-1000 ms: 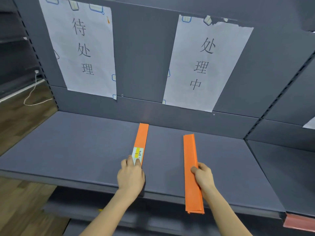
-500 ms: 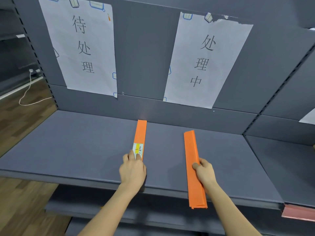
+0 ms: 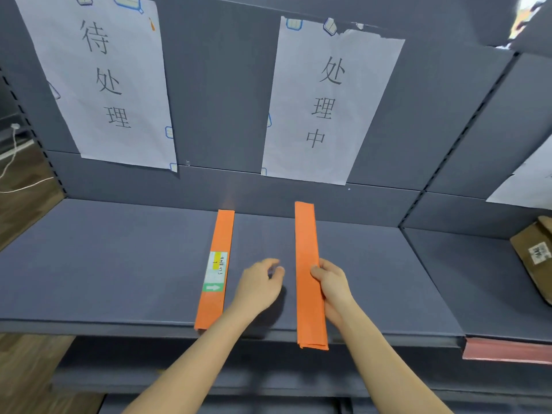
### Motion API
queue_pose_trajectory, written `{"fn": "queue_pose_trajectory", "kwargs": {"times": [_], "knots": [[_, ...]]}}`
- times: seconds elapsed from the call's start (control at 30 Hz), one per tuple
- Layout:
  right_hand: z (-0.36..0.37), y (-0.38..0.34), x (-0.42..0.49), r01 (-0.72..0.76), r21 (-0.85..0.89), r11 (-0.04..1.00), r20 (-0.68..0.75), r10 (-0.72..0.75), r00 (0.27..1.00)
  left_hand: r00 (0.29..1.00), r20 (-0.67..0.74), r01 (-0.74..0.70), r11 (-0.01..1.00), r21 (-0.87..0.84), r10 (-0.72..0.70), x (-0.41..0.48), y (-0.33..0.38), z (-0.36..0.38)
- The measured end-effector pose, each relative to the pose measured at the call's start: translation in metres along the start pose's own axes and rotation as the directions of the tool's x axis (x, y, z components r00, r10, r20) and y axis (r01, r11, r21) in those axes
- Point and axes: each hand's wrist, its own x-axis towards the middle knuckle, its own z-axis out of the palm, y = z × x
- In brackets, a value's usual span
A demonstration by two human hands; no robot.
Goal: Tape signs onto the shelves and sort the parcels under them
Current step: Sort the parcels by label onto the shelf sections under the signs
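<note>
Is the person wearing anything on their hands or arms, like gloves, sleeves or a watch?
No. The left hand and right hand are bare: no gloves, rings or watch in view. Both forearms are uncovered right to the picture's lower edge, so no sleeve shows.

on the grey shelf board (image 3: 104, 264): labelled orange parcel (image 3: 219, 234) at left, plain orange parcel (image 3: 304, 234) at right, lengthwise, apart, near ends reaching the front edge. brown parcel (image 3: 534, 258) on the neighbouring board (image 3: 463, 279).

Lighting even, moderately dim. Soft shadow beneath left hand (image 3: 260, 286) on shelf (image 3: 104, 264). Wide-angle edge bending; corners blurred.
</note>
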Motion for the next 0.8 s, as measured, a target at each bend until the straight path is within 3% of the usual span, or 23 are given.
{"fn": "queue_pose_trajectory", "kwargs": {"times": [0.1,0.2,0.33,0.5,0.8], "knots": [[0.005,-0.001,-0.002,0.032,0.111,0.993,0.015,-0.034,0.999,0.955,0.266,0.237,0.869,-0.434,-0.127,-0.002,0.021,0.016],[0.007,0.000,-0.002,0.064,0.169,0.984,-0.029,-0.060,0.998,0.937,0.321,0.309,0.748,-0.587,-0.136,-0.005,0.032,0.028],[0.001,0.002,0.000,0.033,0.235,0.971,-0.087,-0.013,0.996,0.972,0.208,0.202,0.826,-0.527,-0.105,-0.008,0.033,0.039],[-0.015,0.005,0.004,0.011,0.176,0.984,-0.133,0.013,0.991,0.994,0.062,0.107,0.906,-0.410,-0.089,-0.007,0.030,0.049],[-0.045,0.008,0.008,0.040,0.010,0.999,-0.234,-0.037,0.971,0.991,0.033,0.132,0.857,-0.497,-0.133,-0.003,0.036,0.063]]}}
